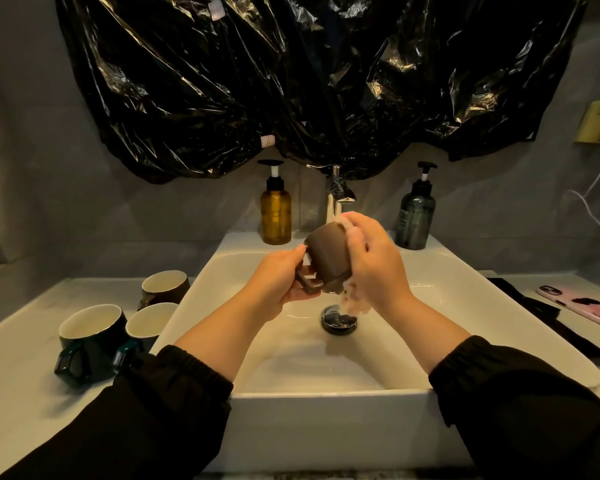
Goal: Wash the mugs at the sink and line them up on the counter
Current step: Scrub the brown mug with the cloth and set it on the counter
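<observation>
left grip clamped on brown mug by its handle | right grip curled round the mug's far side, sudsy | mug tilted above sink | three other mugs on table, left of sink

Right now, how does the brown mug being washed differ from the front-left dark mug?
The brown mug is tilted over the sink, held by the left hand and right hand, sudsy; the dark mug stands upright on the counter, untouched. The brown mug hides its inside; the dark mug shows a pale inside. Both have squared handles.
</observation>
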A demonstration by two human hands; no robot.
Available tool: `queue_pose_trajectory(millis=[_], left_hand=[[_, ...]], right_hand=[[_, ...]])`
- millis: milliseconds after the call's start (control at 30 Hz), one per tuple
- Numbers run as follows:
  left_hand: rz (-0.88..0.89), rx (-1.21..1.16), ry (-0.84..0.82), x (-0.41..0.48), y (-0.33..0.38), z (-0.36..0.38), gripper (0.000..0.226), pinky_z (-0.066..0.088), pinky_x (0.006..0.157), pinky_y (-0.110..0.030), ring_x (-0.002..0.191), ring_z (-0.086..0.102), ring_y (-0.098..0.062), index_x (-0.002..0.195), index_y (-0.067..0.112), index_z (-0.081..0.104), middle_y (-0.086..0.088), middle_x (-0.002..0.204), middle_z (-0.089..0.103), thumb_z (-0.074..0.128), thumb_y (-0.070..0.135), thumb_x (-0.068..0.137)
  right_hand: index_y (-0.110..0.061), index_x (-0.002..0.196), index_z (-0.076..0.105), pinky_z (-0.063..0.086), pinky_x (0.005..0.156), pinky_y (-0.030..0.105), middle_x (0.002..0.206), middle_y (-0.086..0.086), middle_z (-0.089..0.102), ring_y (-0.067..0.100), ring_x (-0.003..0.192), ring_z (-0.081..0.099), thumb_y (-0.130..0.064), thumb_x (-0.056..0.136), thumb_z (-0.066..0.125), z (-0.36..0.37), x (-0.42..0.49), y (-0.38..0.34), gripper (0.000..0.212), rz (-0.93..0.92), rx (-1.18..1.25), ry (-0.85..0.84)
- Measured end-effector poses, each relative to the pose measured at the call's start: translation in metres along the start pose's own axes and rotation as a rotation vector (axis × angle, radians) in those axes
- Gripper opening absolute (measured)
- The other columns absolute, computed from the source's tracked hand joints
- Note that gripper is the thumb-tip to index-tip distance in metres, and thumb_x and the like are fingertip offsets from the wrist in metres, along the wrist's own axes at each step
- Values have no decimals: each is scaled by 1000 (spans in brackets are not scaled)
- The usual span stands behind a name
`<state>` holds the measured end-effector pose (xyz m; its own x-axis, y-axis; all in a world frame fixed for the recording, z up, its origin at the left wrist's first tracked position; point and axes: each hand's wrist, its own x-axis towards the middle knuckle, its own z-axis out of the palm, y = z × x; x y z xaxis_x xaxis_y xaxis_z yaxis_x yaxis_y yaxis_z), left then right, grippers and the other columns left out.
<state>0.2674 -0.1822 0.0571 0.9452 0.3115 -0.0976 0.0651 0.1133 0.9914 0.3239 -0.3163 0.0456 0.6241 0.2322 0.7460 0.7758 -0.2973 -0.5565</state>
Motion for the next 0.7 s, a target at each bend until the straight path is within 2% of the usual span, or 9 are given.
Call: queue_pose_trajectory(millis=[133,200,267,367,467,500,600,667,700], left_hand=[[2,-77,38,-3,3,1,26,54,67,-38,86,62,-23,120,14,46,-5,91,58,33,28,103],[12,-118,61,-4,6,1,23,55,64,-37,87,62,-23,114,14,47,-7,97,60,32,28,104],[63,-52,91,-6,6,1,22,56,63,-36,90,63,-22,105,16,49,-7,101,62,31,30,103],[241,219,128,-8,2,-2,25,58,72,-42,99,61,-23,91,16,51,-9,107,61,32,27,103],[456,470,199,-14,0,-6,29,55,74,-47,93,60,-26,75,16,45,-14,96,61,36,25,102],[522,524,232,-16,0,-9,30,52,73,-46,90,59,-27,74,15,44,-16,92,61,37,25,101],[633,612,287,-25,-1,-19,29,46,64,-41,77,54,-25,75,16,43,-11,80,57,37,25,101],[616,649,263,-31,-2,-27,27,49,64,-38,78,56,-24,77,19,44,-9,83,58,37,27,101],[570,665,231,-33,-3,-32,24,52,66,-37,82,58,-24,81,18,47,-9,88,60,37,28,101]], right_hand=[[-17,101,64,46,85,33,107,10,67,24,101,61,-36,100,38,-6,9,14,32,852,656,-126],[-13,100,66,48,92,37,99,11,69,27,96,62,-41,97,45,-8,8,16,36,1064,868,-237],[-10,97,68,46,97,40,95,11,69,28,94,62,-38,95,48,-9,6,16,34,1103,931,-306],[-10,92,69,50,89,41,91,12,71,28,91,64,-33,96,46,-10,4,9,32,1178,864,-347],[-12,108,70,54,84,42,101,13,72,30,95,66,-41,92,52,-12,2,3,37,1257,821,-390],[-12,110,70,56,83,42,101,14,72,31,93,67,-44,92,53,-12,1,3,40,1255,815,-410],[-11,95,70,58,64,40,84,12,73,30,71,71,-53,90,53,-13,-1,-5,46,1230,803,-449],[-11,96,68,59,58,39,81,14,74,31,66,71,-57,87,54,-14,-3,-12,49,1212,796,-453],[-11,98,68,59,61,40,83,14,74,32,70,71,-59,86,55,-12,-3,-14,51,1206,804,-450]])
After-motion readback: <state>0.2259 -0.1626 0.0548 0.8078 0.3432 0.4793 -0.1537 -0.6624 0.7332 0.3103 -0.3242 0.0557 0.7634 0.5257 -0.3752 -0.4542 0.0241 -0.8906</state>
